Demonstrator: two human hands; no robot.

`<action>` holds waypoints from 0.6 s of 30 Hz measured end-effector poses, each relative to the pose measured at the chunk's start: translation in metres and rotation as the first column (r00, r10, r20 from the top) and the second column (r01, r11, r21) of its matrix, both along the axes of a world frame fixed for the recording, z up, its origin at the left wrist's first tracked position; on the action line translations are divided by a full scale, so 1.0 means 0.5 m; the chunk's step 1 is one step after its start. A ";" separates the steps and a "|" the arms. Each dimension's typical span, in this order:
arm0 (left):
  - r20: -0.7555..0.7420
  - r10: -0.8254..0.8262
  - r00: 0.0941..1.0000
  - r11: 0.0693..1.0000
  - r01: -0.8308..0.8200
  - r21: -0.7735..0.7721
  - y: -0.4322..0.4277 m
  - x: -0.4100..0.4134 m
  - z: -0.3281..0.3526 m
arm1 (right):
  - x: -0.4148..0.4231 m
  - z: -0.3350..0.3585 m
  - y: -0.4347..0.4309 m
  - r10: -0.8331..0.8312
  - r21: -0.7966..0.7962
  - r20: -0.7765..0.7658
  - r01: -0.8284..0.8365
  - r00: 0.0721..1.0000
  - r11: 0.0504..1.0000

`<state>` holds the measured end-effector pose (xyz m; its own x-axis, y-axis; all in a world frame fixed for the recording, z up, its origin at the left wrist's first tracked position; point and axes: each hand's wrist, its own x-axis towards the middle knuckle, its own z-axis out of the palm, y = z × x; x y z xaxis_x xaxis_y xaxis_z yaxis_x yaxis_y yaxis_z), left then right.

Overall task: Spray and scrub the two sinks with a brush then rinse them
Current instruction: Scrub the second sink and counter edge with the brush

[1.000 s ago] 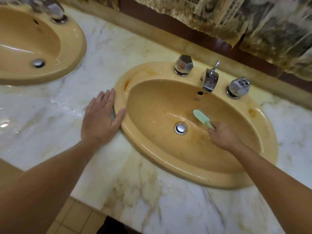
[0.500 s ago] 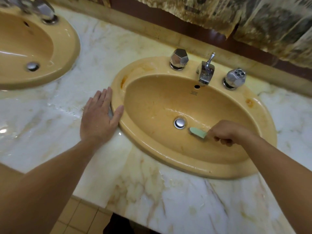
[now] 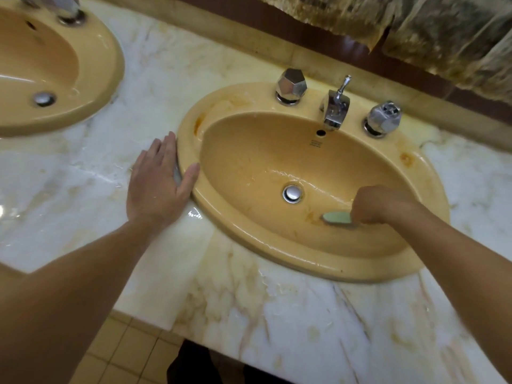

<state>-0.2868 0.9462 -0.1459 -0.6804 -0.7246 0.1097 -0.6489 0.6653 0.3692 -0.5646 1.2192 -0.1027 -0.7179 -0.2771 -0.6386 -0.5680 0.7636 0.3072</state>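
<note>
While the marble tabletop (image 3: 277, 314) carries both sinks, scrubbing suits the right sink (image 3: 415, 256): left hand (image 3: 158, 187) braces flat, fingers straight; right hand (image 3: 379, 205), fingers clamped on the green brush (image 3: 336, 218), should press firmly across the near-wall stains.

Glossy wet tan ceramic on near sink (image 3: 327, 261) and far sink (image 3: 91, 87). Polished veined marble countertop (image 3: 277, 322), wet sheen. Shiny chrome faucet (image 3: 335, 112), faceted knobs, drain plug (image 3: 292, 193). Pale green smooth plastic brush (image 3: 336, 217) just left of grip.
</note>
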 end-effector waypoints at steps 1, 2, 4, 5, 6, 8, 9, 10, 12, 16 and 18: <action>-0.002 0.002 1.000 1.000 -0.002 0.001 0.001 0.000 0.001 | 0.004 0.002 0.001 0.113 0.003 -0.127 -0.113 0.985 0.994; -0.002 0.004 1.000 1.000 -0.004 0.003 0.001 0.000 0.002 | 0.002 -0.001 0.001 0.158 0.003 -0.197 -0.160 0.968 0.987; 0.000 0.009 1.000 1.000 -0.009 0.001 0.003 0.000 0.002 | 0.002 -0.002 0.001 0.065 -0.038 -0.080 -0.068 0.995 0.997; -0.002 0.011 1.000 1.000 -0.011 -0.002 0.003 0.000 0.003 | -0.001 -0.001 0.002 -0.040 -0.036 0.060 0.042 0.997 0.998; -0.004 0.012 1.000 1.000 -0.012 -0.004 0.003 -0.001 0.003 | -0.002 0.000 0.003 -0.113 -0.035 0.134 0.119 0.984 0.992; -0.005 0.014 1.000 1.000 -0.014 -0.005 0.003 -0.001 0.004 | -0.005 0.009 0.003 -0.048 -0.040 0.022 0.049 0.999 0.998; -0.002 0.015 1.000 1.000 -0.015 -0.003 0.003 -0.001 0.004 | -0.013 0.009 0.006 0.005 -0.038 -0.054 -0.007 0.999 0.999; 0.001 0.016 1.000 1.000 -0.016 -0.002 0.004 -0.001 0.004 | -0.016 0.010 0.006 0.011 -0.040 -0.044 -0.013 0.999 0.999; 0.001 0.017 1.000 1.000 -0.017 -0.005 0.003 -0.002 0.004 | -0.017 0.015 0.006 -0.091 -0.006 0.126 0.093 0.988 0.996; -0.003 0.020 1.000 1.000 -0.020 0.002 0.003 -0.003 0.006 | -0.023 0.018 0.015 -0.021 -0.056 -0.011 0.020 1.000 0.998; 0.000 0.026 1.000 1.000 -0.026 0.001 0.004 -0.003 0.006 | -0.028 0.014 0.022 -0.145 -0.055 0.181 0.157 0.973 0.986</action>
